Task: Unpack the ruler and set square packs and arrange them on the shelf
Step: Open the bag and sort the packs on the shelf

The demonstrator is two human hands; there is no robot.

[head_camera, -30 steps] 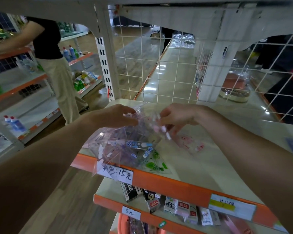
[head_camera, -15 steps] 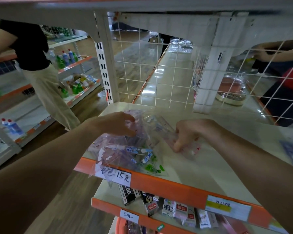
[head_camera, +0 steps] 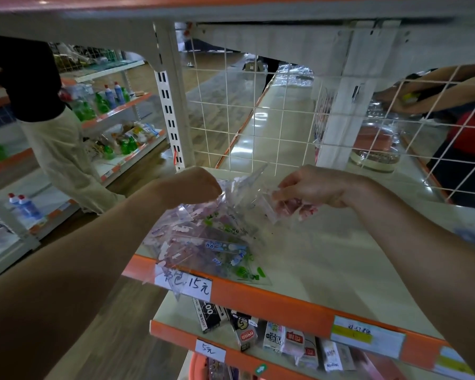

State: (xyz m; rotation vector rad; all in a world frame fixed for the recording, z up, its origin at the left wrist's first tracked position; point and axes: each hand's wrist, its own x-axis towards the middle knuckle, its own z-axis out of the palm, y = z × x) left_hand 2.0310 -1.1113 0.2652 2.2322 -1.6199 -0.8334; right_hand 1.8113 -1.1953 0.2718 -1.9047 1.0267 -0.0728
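My left grip (head_camera: 194,185) and right grip (head_camera: 309,189) are each clamped on the clear bag (head_camera: 244,185), which I hold up between them over the shelf (head_camera: 327,256). The ruler packs (head_camera: 203,242) lie piled below it at the shelf's front left edge, partly covering a price label (head_camera: 192,283).

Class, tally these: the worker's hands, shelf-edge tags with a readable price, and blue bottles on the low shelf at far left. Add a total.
Hands: 2, left hand, right hand
Tags with a readable price: 2, 15 tag, 5 tag
Blue bottles, far left: 2
Total: 6
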